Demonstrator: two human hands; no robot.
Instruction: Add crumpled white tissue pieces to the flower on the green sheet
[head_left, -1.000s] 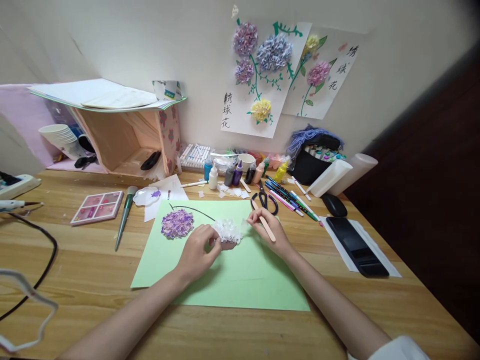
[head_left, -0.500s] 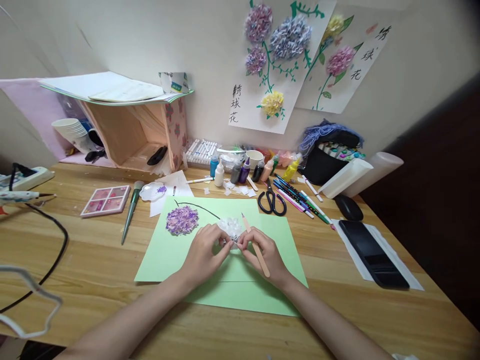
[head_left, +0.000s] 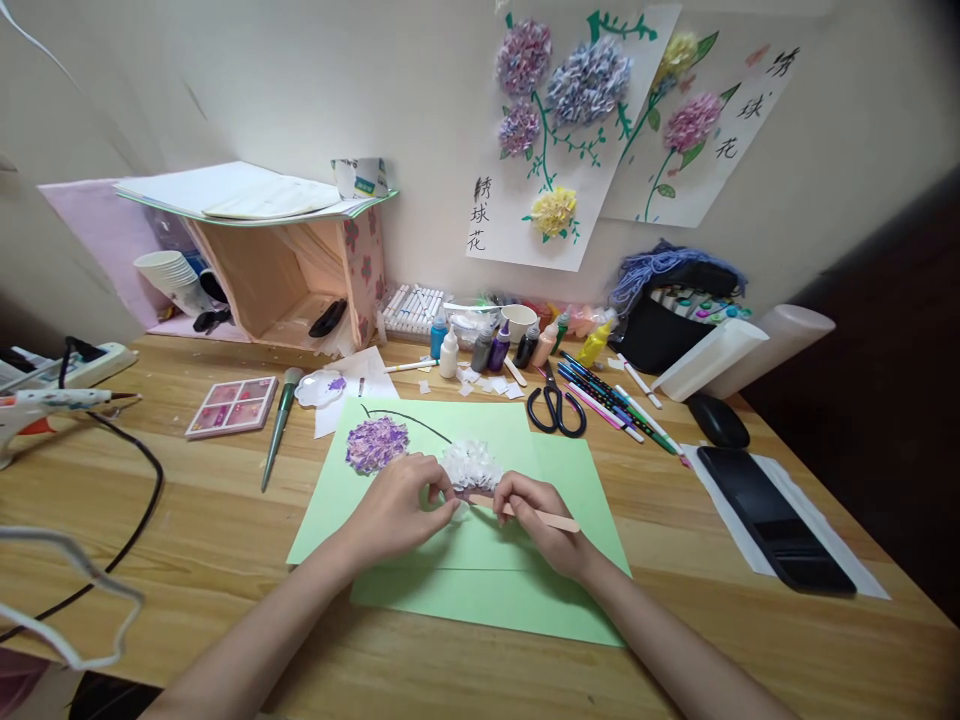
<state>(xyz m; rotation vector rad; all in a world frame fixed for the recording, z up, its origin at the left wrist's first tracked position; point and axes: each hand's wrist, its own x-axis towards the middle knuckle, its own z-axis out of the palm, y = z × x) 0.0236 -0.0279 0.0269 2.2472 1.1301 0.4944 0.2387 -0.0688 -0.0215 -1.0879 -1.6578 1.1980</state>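
Between my hands lies a white paper flower [head_left: 471, 466] on a light green sheet [head_left: 420, 590]. My left hand [head_left: 409, 510] is closed in a pinch at the flower's lower left edge, with a small whitish scrap of paper [head_left: 460, 513] at the fingertips. My right hand [head_left: 544, 515] grips a flat wooden craft stick [head_left: 559, 520], nearly level, its narrow tip pointing left toward the left fingertips. A purple and pink paper flower [head_left: 375, 445] is on the sheet to the left, and a dark drawn stem arcs between the flowers.
Behind the sheet are paint bottles [head_left: 499, 345], white paper scraps [head_left: 499, 384], black scissors [head_left: 556, 410] and several pens [head_left: 611, 400]. To the right lie a phone [head_left: 776, 520] and a mouse [head_left: 718, 420]. A brush [head_left: 279, 430], a palette [head_left: 231, 407] and a glue gun [head_left: 60, 400] are left.
The wooden stick has swung from steeply tilted to nearly level, its tip now by the left fingertips. Both hands have drawn slightly apart and toward me. The whole view has shifted a little.
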